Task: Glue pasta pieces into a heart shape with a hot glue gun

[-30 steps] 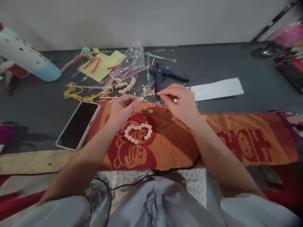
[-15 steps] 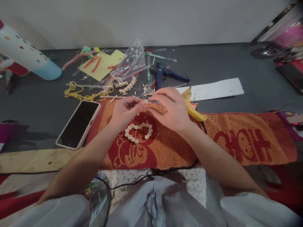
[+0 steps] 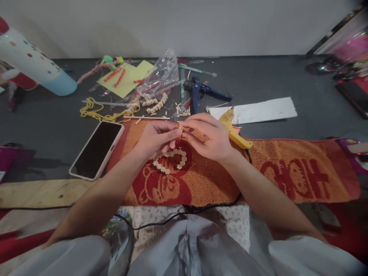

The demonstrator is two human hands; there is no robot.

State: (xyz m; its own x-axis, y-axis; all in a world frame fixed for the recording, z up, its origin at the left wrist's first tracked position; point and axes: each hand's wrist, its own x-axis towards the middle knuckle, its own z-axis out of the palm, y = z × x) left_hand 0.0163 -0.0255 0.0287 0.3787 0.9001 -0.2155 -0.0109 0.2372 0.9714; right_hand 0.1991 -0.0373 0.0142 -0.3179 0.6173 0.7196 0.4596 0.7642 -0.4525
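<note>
Grey wall [image 3: 201,27] backs one dark desk [image 3: 273,76] with one orange-and-red towel [image 3: 212,184] beneath the left hand [image 3: 153,140] and right hand [image 3: 212,136]. Around them lie one phone [image 3: 96,149], one blue hand tool [image 3: 196,92], one yellow glue gun [image 3: 236,137] and one heart-shaped loop [image 3: 165,170]. Left fingers pinch one small pale piece [image 3: 181,128] over the towel; right fingers hang slightly parted beside it, contact unclear.

Dark grey tabletop [image 3: 267,78] carrying an orange-and-red towel [image 3: 212,184], yellow yarn [image 3: 87,112], yellow paper [image 3: 129,74], blue-handled cutter [image 3: 196,92], white strip [image 3: 264,110] and polka-dot bottle [image 3: 37,57]
</note>
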